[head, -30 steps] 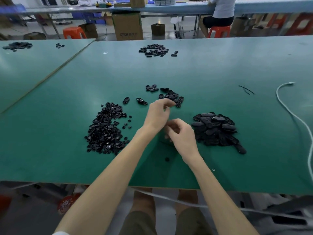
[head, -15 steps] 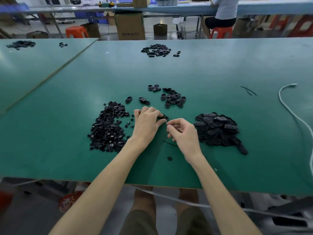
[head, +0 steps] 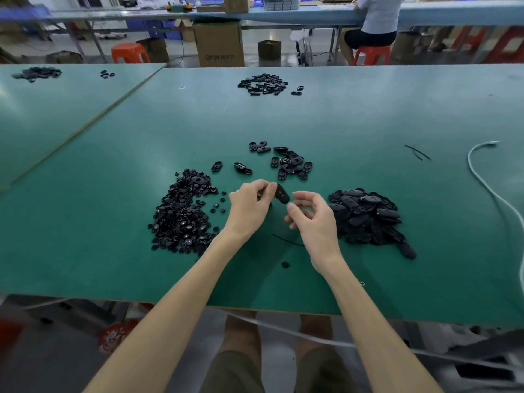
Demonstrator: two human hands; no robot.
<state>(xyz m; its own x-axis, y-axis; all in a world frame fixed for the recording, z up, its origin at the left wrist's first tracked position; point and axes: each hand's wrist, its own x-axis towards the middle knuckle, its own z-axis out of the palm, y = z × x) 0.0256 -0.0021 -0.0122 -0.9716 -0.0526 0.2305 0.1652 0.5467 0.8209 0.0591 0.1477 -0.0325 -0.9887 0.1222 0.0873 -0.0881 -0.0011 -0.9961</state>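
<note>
Over the middle of the green tabletop (head: 113,251), seen from the head: left hand (head: 249,205) clamped on a black oval shell (head: 282,193), pinched at the fingertips and held just above the surface, between the two hands. Right hand (head: 314,222) close beside, apart from the shell, fingers curled, thumb toward forefinger; impossible to tell whether pinching some tiny insert. To the left, a heap of small parts (head: 184,217); to the right, a heap of oval shells (head: 365,217); beyond, a small scatter of pieces (head: 292,164), probably finished ones. Judged early in the job: one assembly in hand, few done, both heaps large, most of the work left.
</note>
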